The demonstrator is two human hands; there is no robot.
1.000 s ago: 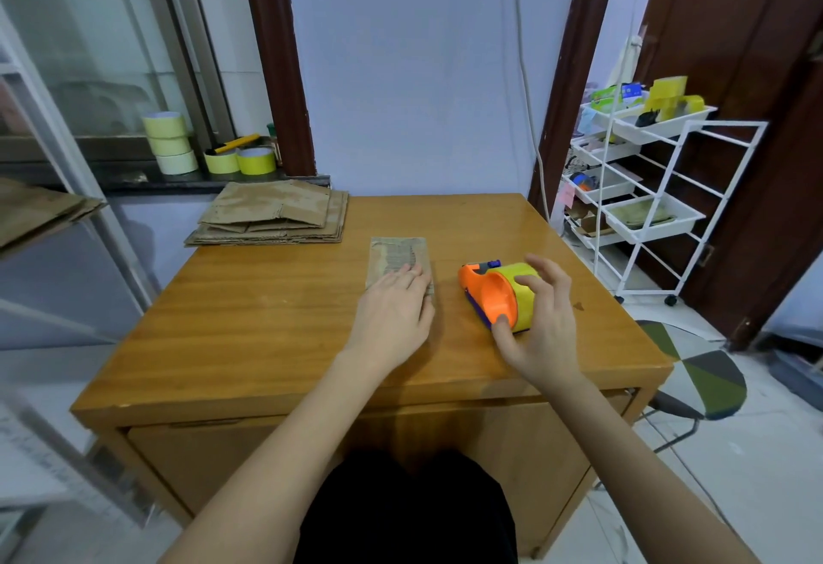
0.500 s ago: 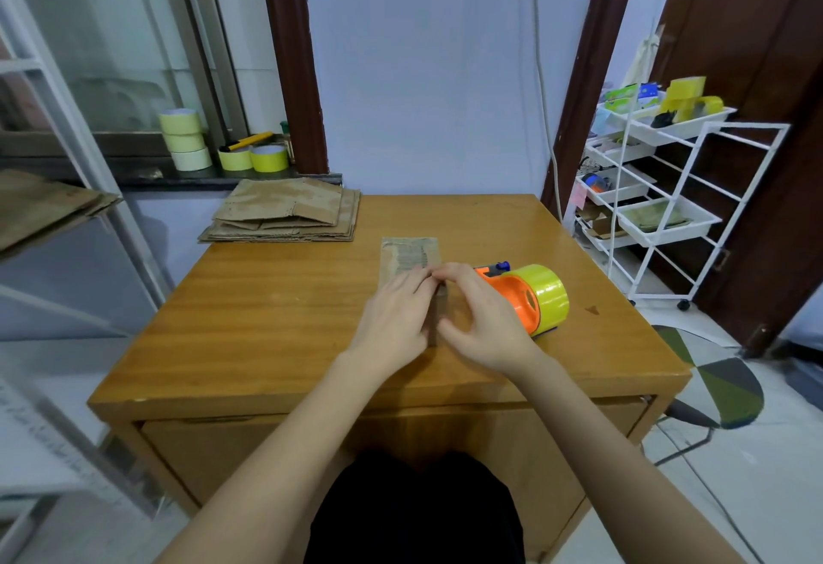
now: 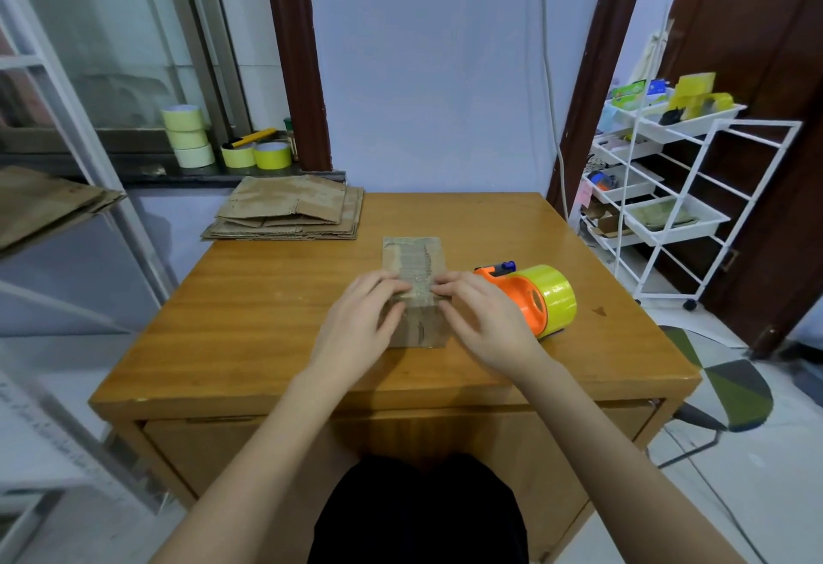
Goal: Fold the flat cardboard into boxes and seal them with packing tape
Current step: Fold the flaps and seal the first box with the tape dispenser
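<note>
A small brown cardboard box (image 3: 414, 260) with tape along its top stands in the middle of the wooden table (image 3: 249, 318). My left hand (image 3: 360, 323) lies against the box's left side, fingertips on its top edge. My right hand (image 3: 485, 323) lies against its right side in the same way, fingers fairly straight. An orange tape dispenser (image 3: 530, 300) with a yellow-green tape roll sits on the table just right of my right hand. A stack of flat cardboard (image 3: 289, 213) lies at the table's far left corner.
Several tape rolls (image 3: 189, 142) and a yellow knife (image 3: 249, 140) sit on the window sill behind the table. A white wire trolley (image 3: 668, 189) with trays stands at the right. More flat cardboard (image 3: 40, 202) lies on a shelf at the left. A stool (image 3: 730, 394) stands by the table's right corner.
My right hand let go of the tape dispenser and moved left onto the box. Both hands now press on the box from either side.
</note>
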